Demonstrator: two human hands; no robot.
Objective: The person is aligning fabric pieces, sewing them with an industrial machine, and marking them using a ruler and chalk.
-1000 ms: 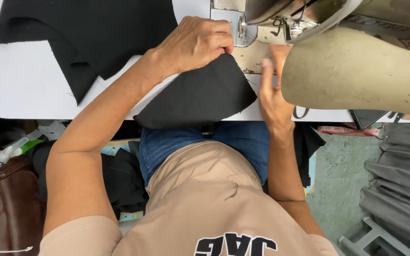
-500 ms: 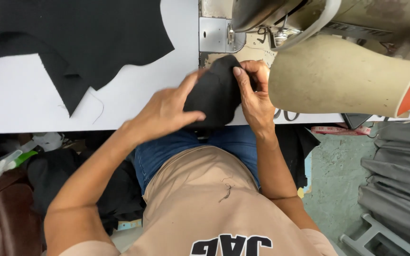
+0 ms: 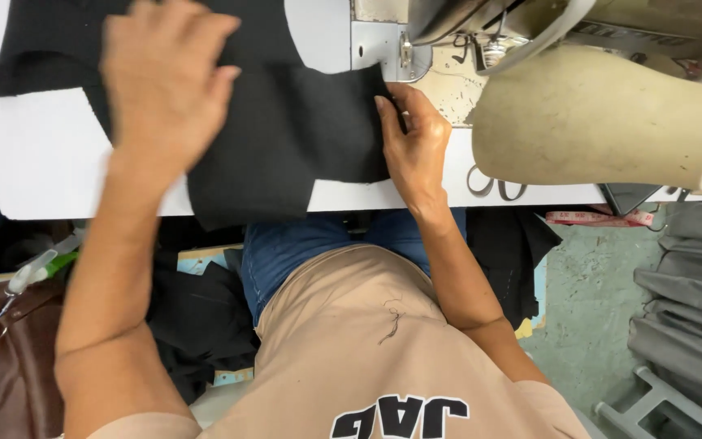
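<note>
I see the black fabric piece now unfolded flat, left hand open above it, right hand pinching its edge beside the sewing machine, so feeding can begin.

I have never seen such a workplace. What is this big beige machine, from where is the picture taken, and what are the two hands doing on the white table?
The picture comes from a camera worn on the person's head, looking down at their own hands and lap. The beige machine at the upper right is a sewing machine; its metal needle area sits just above the cloth. On the white table lies black fabric, spread flat, with one part hanging over the front edge. The right hand presses its fingers on the fabric's right edge, close to the needle area. The left hand is blurred, open, above or on the fabric at the left. Scissors lie partly hidden beneath the machine.
</note>
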